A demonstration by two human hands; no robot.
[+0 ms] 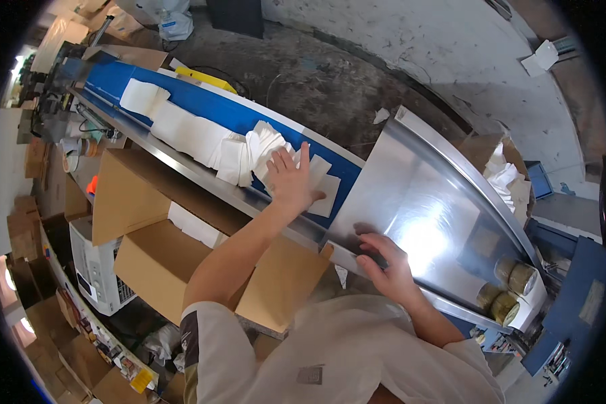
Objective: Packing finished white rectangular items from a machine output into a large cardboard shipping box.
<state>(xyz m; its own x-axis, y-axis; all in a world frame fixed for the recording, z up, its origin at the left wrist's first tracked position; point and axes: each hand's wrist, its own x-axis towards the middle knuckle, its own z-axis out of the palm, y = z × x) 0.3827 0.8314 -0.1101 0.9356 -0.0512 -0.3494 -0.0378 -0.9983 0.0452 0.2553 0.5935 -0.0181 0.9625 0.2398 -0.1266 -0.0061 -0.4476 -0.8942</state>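
A long row of white folded tissues (195, 135) lies on a blue conveyor belt (239, 114). My left hand (291, 178) rests flat, fingers spread, on the last tissues at the belt's right end. A few loose tissue sheets (326, 192) lie just right of that hand. My right hand (384, 262) lies on the near edge of a shiny steel table (424, 202), fingers apart, holding nothing.
An open cardboard box (175, 256) with white tissue inside stands below the belt's steel rail. Two tape rolls (508, 286) sit at the steel table's right end. Another box of tissues (505, 175) is behind the table. A white appliance (94, 269) and cardboard stacks fill the left.
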